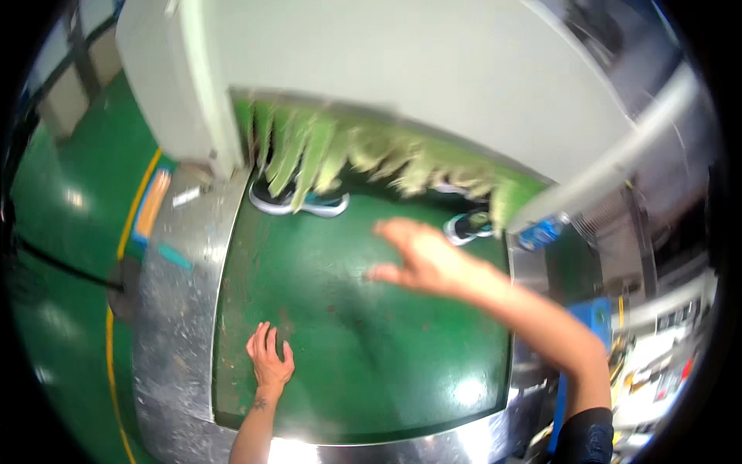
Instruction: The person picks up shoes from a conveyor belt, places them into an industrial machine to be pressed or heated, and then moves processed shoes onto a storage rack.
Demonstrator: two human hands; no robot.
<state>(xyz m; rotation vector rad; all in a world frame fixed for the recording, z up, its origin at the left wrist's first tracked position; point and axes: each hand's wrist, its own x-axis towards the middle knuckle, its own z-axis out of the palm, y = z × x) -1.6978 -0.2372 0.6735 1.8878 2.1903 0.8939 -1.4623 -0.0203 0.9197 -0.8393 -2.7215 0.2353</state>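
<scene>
My left hand [270,360] is over the green floor [363,325] framed by a metal surround, its fingers apart and slightly bent, with nothing in it. Farther ahead and to the right, my right hand [421,257] reaches in from the right side, smeared a little by motion; its fingers are stretched out and hold nothing. Beyond it hangs a ragged light-green fringe [313,158] along the lower edge of a large grey panel [402,62]. Neither hand visibly touches the fringe.
Dark shoes with white soles [328,205] show beneath the fringe. The metal surround [178,340] carries a teal flat piece [175,257] on the left. A blue-labelled bottle [543,232] stands at the right corner. A pale post [610,185] rises at right.
</scene>
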